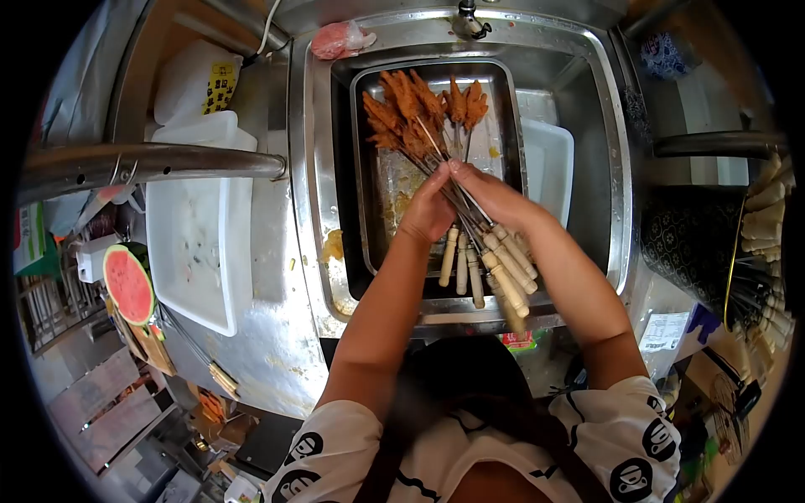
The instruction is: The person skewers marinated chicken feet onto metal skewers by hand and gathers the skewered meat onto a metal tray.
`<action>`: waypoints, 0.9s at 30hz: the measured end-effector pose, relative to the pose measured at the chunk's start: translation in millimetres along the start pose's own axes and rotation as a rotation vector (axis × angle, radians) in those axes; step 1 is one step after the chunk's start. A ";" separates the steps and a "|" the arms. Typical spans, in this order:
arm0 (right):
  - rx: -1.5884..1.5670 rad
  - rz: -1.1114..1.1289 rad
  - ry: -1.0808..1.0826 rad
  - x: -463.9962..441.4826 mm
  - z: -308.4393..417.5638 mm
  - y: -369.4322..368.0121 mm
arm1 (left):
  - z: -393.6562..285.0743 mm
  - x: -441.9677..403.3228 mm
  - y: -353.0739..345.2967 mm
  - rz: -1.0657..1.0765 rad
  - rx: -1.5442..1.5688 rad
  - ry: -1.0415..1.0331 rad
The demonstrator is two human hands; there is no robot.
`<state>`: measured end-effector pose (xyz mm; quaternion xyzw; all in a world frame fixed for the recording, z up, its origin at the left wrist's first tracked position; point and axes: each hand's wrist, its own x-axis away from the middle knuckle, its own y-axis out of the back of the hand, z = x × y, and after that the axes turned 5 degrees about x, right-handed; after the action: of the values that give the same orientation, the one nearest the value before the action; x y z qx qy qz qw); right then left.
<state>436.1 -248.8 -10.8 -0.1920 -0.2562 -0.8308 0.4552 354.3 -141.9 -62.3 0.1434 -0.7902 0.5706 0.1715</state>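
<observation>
Both of my hands are closed around a bundle of metal skewers [474, 204] over a steel tray [513, 101]. My left hand [429, 208] grips the bundle from the left, and my right hand [495, 197] from the right, with the two thumbs close together. Reddish-orange coated pieces that look like chicken feet [409, 101] sit on the far ends, above the tray. Two more such pieces [466, 105] stand slightly apart at the right. Pale wooden handles [507, 277] fan out toward me past the tray's near edge. My palms hide the middle of the bundle.
The tray rests across a steel sink [620, 168], with a white tub [558, 159] beside it and a faucet [471, 23] behind. Left are a white bin [239, 285], a cut watermelon [128, 285] and a metal rail [159, 161]. More handled skewers [767, 218] stand far right.
</observation>
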 end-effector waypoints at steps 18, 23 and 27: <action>-0.217 -0.440 0.196 60.9 -46.4 5.6 | -69.8 114.5 -67.0 -0.311 -0.677 -0.086; 0.603 -0.308 0.556 44.2 -55.5 -9.9 | -78.7 170.9 -72.9 -0.410 -1.029 -0.083; 0.777 -0.930 0.241 10.5 -57.5 26.9 | -75.5 213.6 -84.8 -0.547 -1.083 -0.102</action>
<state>448.8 -302.5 -44.0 0.2149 -0.5436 -0.8042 0.1075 206.0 -102.8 124.7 0.2607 -0.9100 0.0154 0.3221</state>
